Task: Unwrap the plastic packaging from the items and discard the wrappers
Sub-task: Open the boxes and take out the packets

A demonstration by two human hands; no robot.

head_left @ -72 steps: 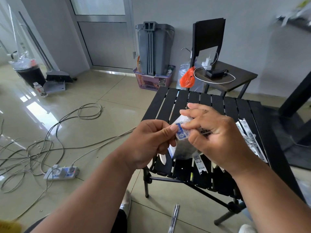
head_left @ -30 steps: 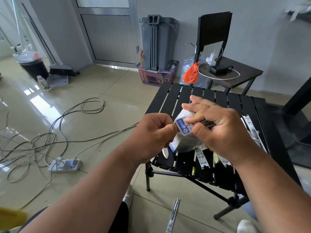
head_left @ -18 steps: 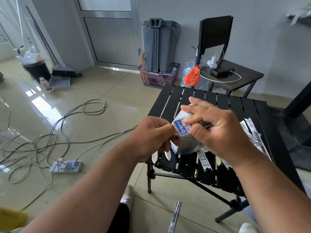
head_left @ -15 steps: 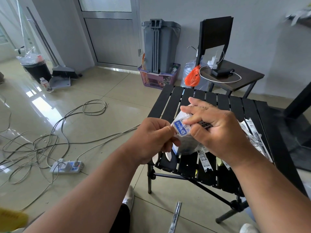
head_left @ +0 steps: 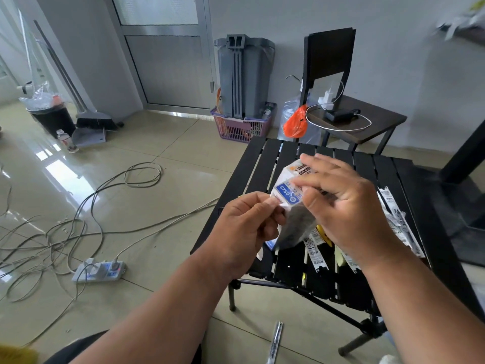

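Two hands hold a small packet (head_left: 294, 206) up in the air, over the near left part of the black surface (head_left: 262, 164). The left hand (head_left: 246, 227) pinches the packet's left edge between thumb and finger. The right hand (head_left: 341, 203) is on the packet's right side, with its fingers bent over the top and its thumb pressing the front. The packet sits between the two hands. More wrappers (head_left: 393, 219) lie flat on the surface, near its right and near edges.
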